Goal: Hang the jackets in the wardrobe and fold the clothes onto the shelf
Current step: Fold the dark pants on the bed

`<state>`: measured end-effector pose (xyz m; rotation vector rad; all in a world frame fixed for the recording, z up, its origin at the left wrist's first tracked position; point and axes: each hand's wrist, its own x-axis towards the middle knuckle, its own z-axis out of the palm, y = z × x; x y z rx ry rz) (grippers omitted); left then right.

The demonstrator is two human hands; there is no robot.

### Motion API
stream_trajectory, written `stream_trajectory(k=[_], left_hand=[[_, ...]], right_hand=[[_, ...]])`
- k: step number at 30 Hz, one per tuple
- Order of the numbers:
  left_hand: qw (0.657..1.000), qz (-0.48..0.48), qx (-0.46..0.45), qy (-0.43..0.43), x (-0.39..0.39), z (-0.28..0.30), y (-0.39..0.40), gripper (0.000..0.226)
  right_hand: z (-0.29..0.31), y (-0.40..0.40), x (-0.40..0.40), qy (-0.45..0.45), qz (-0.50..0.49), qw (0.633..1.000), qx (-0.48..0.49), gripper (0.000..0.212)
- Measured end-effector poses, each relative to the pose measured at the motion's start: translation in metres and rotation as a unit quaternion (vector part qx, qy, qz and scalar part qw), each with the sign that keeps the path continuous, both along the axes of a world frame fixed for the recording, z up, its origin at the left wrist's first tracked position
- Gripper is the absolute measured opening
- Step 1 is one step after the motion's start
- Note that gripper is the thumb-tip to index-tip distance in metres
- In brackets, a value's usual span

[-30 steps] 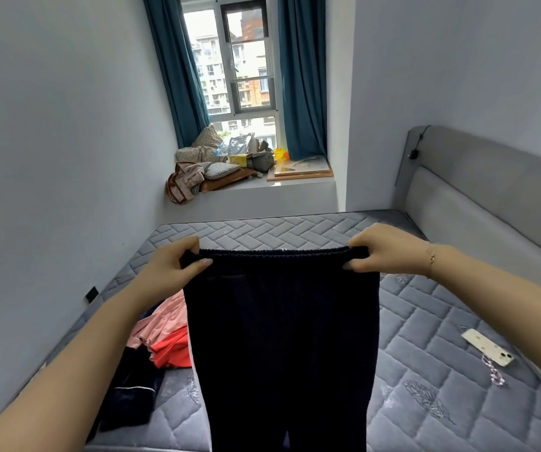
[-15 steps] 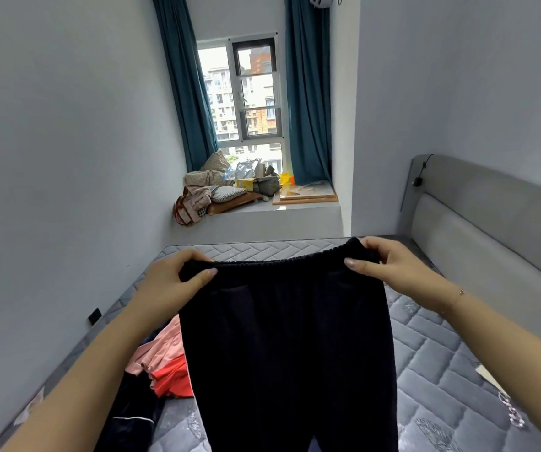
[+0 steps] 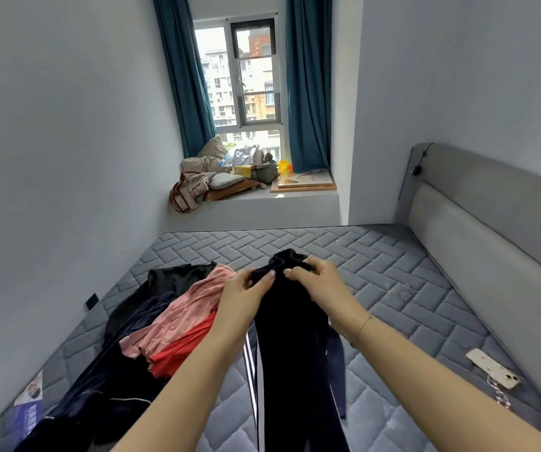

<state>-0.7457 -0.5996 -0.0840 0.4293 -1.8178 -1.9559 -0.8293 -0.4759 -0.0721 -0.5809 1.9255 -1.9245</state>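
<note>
Both the left hand (image 3: 246, 290) and right hand (image 3: 316, 282) pinch the waistband of the dark navy ribbed trousers (image 3: 290, 347) together, apparently to halve them lengthwise above the grey quilted mattress (image 3: 393, 282).

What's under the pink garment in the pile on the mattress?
A red garment shows beneath the pink garment, with dark clothes under both. Anything deeper in the pile is covered.

Home bedroom indicated: bare quilted mattress (image 3: 376, 272), padded headboard (image 3: 491, 223), curtained window (image 3: 249, 76), cluttered window ledge (image 3: 295, 199), clothes pile (image 3: 164, 321) noted on mattress.
</note>
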Motion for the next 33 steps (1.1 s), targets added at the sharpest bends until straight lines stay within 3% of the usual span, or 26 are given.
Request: stream_trajectory(k=[4, 8, 11, 14, 16, 17, 19, 21, 24, 27, 31, 33], left_hand=[[0.997, -0.006, 0.063, 0.044, 0.005, -0.007, 0.01, 0.018], [0.987, -0.075, 0.123, 0.064, 0.013, -0.014, 0.006, 0.032], [0.985, -0.046, 0.131, 0.098, 0.019, -0.019, -0.007, 0.034], [0.987, -0.048, 0.117, 0.096, 0.026, -0.018, -0.024, 0.028], [0.987, -0.077, 0.104, 0.094, 0.035, -0.011, -0.041, 0.027], [0.986, -0.093, 0.1, 0.096, 0.041, -0.005, -0.05, 0.026], [0.985, -0.119, 0.085, 0.092, 0.054, 0.007, -0.064, 0.029], [0.986, -0.128, 0.067, 0.087, 0.066, 0.016, -0.074, 0.033], [0.988, -0.105, 0.05, 0.103, 0.087, 0.021, -0.087, 0.034], [0.989, -0.066, 0.052, 0.12, 0.111, 0.015, -0.098, 0.038], [0.986, -0.044, 0.044, 0.154, 0.141, 0.003, -0.113, 0.031], [0.987, -0.036, 0.039, 0.152, 0.152, 0.001, -0.121, 0.032]], right_hand=[[0.002, 0.004, 0.008, -0.001, 0.044, 0.999, -0.03, 0.024], [0.005, 0.002, 0.017, 0.018, 0.094, 0.995, -0.012, 0.042], [0.005, 0.001, 0.024, 0.059, 0.154, 0.986, 0.027, 0.044], [0.001, 0.005, 0.022, 0.178, 0.087, 0.98, 0.027, 0.017], [0.005, 0.012, 0.01, 0.299, 0.021, 0.952, 0.066, 0.032], [0.008, 0.016, 0.003, 0.334, 0.041, 0.938, 0.083, 0.047], [0.016, 0.015, -0.001, 0.32, 0.15, 0.929, 0.106, 0.068], [0.019, 0.002, 0.008, 0.331, 0.219, 0.911, 0.109, 0.066], [0.013, -0.024, 0.026, 0.397, 0.173, 0.899, 0.066, 0.046], [0.008, -0.043, 0.039, 0.386, 0.166, 0.907, 0.014, 0.027], [-0.006, -0.066, 0.057, 0.305, 0.298, 0.903, 0.048, 0.058], [-0.02, -0.081, 0.07, 0.304, 0.311, 0.899, 0.046, 0.052]])
